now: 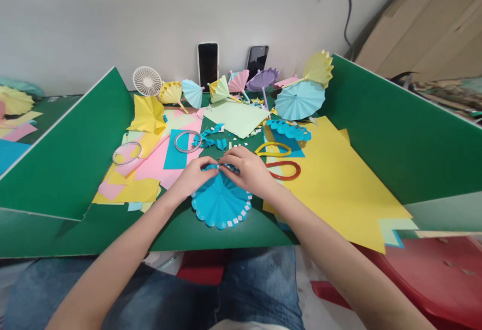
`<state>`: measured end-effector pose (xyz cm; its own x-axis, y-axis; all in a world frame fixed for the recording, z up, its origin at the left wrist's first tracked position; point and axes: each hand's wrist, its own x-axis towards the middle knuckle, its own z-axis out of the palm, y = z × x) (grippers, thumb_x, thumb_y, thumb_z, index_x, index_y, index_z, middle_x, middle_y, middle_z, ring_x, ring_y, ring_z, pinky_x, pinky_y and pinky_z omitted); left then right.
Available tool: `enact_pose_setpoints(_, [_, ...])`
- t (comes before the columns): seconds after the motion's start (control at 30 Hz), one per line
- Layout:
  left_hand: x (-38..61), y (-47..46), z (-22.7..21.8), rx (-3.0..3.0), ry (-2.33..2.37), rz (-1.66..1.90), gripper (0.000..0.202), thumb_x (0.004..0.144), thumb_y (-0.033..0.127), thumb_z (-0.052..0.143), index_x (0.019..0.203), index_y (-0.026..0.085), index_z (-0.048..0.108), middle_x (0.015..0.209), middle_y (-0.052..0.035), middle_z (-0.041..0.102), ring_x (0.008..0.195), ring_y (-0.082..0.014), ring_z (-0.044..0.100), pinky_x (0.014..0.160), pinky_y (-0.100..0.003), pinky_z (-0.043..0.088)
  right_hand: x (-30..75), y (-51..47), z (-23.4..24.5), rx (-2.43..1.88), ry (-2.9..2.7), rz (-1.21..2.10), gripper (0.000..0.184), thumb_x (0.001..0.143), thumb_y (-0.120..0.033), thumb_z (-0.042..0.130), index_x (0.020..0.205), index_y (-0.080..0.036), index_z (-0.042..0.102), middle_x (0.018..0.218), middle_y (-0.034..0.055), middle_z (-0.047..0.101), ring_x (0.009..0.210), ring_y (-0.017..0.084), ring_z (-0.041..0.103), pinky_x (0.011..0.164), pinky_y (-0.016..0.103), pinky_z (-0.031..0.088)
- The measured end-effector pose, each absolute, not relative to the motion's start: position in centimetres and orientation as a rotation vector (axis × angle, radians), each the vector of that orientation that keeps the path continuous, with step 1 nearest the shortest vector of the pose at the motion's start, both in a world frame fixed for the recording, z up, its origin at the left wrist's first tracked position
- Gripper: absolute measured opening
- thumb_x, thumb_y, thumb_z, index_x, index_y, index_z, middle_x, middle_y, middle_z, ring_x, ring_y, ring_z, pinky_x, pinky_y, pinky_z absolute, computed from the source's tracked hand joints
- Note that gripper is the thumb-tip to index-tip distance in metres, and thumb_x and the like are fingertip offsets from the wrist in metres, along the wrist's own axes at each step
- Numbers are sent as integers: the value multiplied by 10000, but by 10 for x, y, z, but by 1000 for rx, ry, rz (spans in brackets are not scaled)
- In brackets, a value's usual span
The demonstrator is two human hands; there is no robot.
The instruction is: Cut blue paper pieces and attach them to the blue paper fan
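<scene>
A round, pleated blue paper disc point(220, 197) with a scalloped edge lies on the green table in front of me. Small white squares dot its rim, most plainly along the near and right sides. My left hand point(198, 173) is closed at the far edge of the disc, its thumb and fingertips pinching the rim. Right beside it, my right hand point(244, 168) also has its fingertips drawn together on the rim; its fingers partly hide the paper there. Just beyond the hands are blue paper scraps point(214, 139) and a grey ring point(188, 141) resting on a blue sheet point(175, 156).
Yellow loop point(274, 149) and red loop point(288, 170), like scissor handles, lie right of my hands. Large yellow sheets point(339, 184) cover the right side. Small paper umbrellas point(300, 100), a fan point(147, 81) and two phones point(208, 66) stand behind. Green partitions point(399, 129) flank the table.
</scene>
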<state>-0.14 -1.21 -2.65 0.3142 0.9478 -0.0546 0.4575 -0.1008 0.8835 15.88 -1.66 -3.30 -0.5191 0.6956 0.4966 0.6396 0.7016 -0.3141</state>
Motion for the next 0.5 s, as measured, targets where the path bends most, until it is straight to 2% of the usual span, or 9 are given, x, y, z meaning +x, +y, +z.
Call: enact_pose_setpoints(0.5, [-3,-11,-31,1726,1302,672,204,635,221,496,791,151,606,813,-31,612,771,-147,530,717,-262,394,155,-19,-30,-1095,-2405,-42,229,814,-248,388,795,-151,595,759,79,590,708,175,486,614,279,393])
